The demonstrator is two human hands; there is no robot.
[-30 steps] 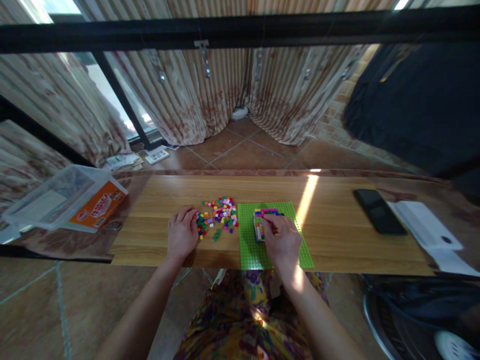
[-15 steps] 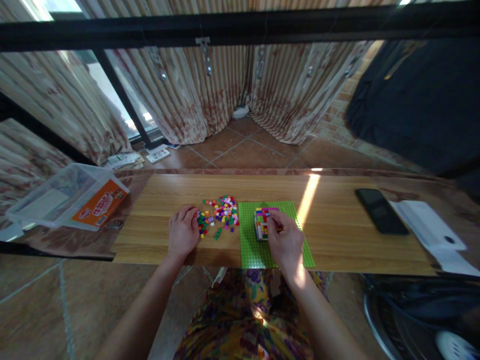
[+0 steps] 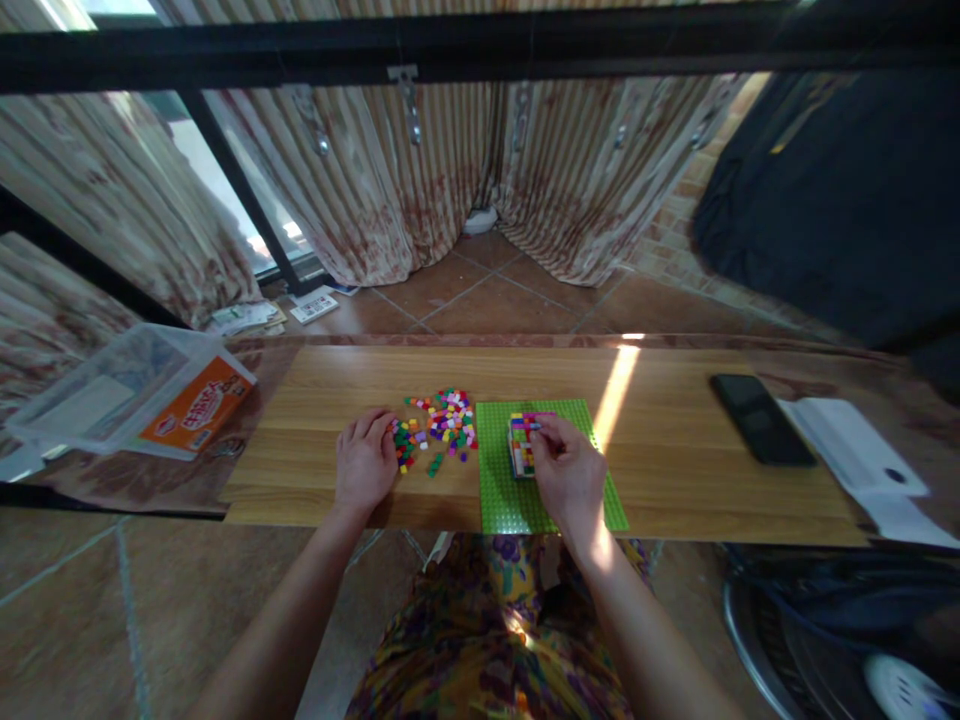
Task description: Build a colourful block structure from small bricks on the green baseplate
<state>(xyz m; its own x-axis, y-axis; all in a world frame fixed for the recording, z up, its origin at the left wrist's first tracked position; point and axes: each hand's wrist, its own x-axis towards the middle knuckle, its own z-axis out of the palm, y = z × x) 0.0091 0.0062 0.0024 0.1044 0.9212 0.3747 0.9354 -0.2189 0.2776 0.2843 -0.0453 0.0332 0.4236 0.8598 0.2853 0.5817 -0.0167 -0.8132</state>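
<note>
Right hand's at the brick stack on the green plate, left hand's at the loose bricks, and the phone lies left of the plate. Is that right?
Not quite: the phone lies right of the green plate, as the head view shows. The rest holds: right hand at the brick stack, left hand at the loose bricks.

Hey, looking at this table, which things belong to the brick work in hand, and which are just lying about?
In use:
- green baseplate
- multicoloured brick block on it, at the right hand
- loose bricks, beside the left hand

Apparently just lying about:
- black phone
- white object beside the phone
- clear box with an orange label
</note>
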